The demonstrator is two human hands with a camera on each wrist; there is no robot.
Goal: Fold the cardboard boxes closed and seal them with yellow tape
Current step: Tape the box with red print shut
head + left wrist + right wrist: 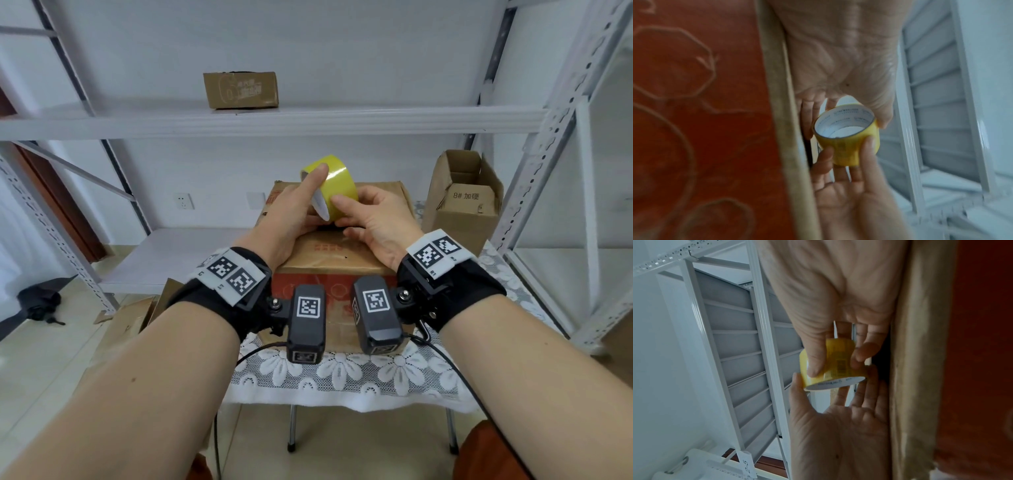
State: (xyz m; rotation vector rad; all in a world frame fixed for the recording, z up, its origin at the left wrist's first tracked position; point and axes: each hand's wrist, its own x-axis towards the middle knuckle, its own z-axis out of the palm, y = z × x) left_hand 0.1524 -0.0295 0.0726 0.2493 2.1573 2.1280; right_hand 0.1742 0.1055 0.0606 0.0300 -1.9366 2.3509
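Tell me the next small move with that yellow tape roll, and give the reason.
Probably pick the free end loose with the right hand while the left hand steadies the tape roll. Both hands hold it above the closed box, and no strip is pulled out yet.

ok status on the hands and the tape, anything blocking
Both hands grip the tape roll: left hand, right hand. Roll held above the closed box, no strip on it yet. Nothing in the way.
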